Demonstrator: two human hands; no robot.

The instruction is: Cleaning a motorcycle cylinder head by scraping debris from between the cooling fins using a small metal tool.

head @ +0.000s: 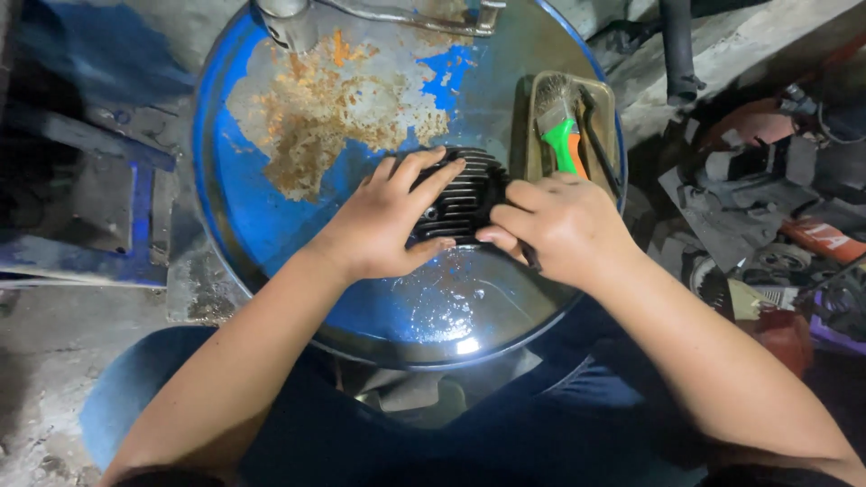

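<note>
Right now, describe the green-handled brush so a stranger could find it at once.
Start at the round blue rusty metal drum top. On its right edge sits a shallow tan rectangular tray, just beyond the right hand. Inside, the bright green-handled brush lies beside a black-handled tool; only the brush is green.

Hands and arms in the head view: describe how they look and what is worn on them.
Both the left hand and the right hand are bare: no gloves, rings or watch visible. The forearms are uncovered, with no sleeves in view. Dark blue trousers cover the legs below.

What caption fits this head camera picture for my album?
Two hands, left hand and right hand, grip a black finned metal part on a rusty blue drum.
</note>
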